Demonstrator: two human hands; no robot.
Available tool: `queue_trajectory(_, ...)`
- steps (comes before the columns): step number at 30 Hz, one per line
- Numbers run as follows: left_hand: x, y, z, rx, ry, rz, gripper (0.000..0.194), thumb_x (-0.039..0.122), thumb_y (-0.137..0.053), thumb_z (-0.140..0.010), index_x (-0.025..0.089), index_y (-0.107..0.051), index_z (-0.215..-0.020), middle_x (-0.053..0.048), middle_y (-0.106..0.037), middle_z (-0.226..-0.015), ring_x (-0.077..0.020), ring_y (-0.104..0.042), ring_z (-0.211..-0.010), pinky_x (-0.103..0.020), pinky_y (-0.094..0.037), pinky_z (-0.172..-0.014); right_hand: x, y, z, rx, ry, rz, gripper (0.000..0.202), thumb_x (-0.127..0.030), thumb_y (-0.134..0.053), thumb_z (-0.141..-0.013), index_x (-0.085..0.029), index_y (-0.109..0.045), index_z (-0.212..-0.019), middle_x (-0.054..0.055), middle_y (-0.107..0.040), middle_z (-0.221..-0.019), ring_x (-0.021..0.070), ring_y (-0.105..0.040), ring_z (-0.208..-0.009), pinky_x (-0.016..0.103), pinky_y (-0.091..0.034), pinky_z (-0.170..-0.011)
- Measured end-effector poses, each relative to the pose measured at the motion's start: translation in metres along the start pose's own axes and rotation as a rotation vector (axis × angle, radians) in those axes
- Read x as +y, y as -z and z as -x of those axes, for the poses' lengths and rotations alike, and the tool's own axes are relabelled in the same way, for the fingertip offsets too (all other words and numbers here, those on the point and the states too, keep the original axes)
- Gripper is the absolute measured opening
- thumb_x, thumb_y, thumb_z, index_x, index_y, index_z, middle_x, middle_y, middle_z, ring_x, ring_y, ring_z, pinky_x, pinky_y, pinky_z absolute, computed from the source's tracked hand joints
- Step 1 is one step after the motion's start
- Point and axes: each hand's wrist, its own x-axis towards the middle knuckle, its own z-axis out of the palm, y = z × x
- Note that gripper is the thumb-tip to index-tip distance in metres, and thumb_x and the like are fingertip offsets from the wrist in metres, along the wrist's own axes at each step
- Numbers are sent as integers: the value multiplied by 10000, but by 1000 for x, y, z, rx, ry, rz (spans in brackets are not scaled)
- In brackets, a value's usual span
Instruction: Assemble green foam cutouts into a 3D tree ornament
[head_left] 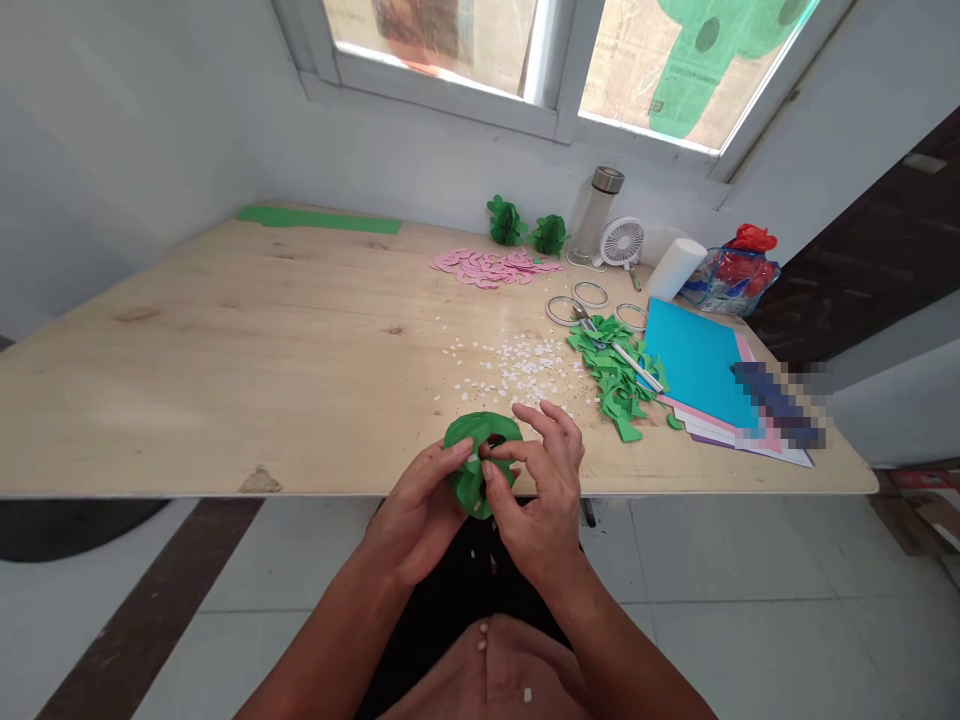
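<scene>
At the lower centre of the frame, a person's left hand (424, 495) is gripping a green paper piece (480, 424) above the front edge of the desk (247, 350), its fingers largely hidden beneath, while the right hand (546, 490) is touching the middle with thumb and forefinger; whether they are pinching a layer cannot be made out. At right, pixelation is obscuring a blue sheet's (690, 350) corner; the frame's top edge is cutting off the window (465, 108).

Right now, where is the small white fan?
In the head view, the fan stands towards the back right of the table, between the clear bottle and the white roll.
</scene>
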Motion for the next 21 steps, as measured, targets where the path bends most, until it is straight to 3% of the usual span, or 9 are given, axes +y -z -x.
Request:
queue_trajectory(9, -4, -3, 4, 26, 27, -43, 217, 293, -669, -761, 143, -717, -911, -75, -714, -946, -198, -643, -888, -251, -509, -776, 2, -6, 1, 19, -24, 70, 65, -178, -599, -786, -222, -582, -831, 63, -585, -1178, 277, -416, -1220, 492, -346, -999)
queue_trajectory(13, -4, -3, 3, 93, 55, -2, 185, 284, -637, -784, 155, -713, -894, -58, -713, -926, -193, -639, -885, -241, -505, -750, 1, -5, 1, 17, -21, 56, 62, -172, -586, -793, -219, -582, -834, 65, -589, -1160, 270, -419, -1217, 484, -349, -1004)
queue_trajectory(21, -3, -4, 2, 118, 62, -5, 168, 279, -619, -808, 161, -707, -890, -47, -708, -907, -164, -642, -820, -224, -498, -730, -2, -2, 2, -24, 48, 54, 102, -157, -576, -801, -239, -615, -847, 56, -561, -1209, 285, -392, -1247, 499, -343, -1005)
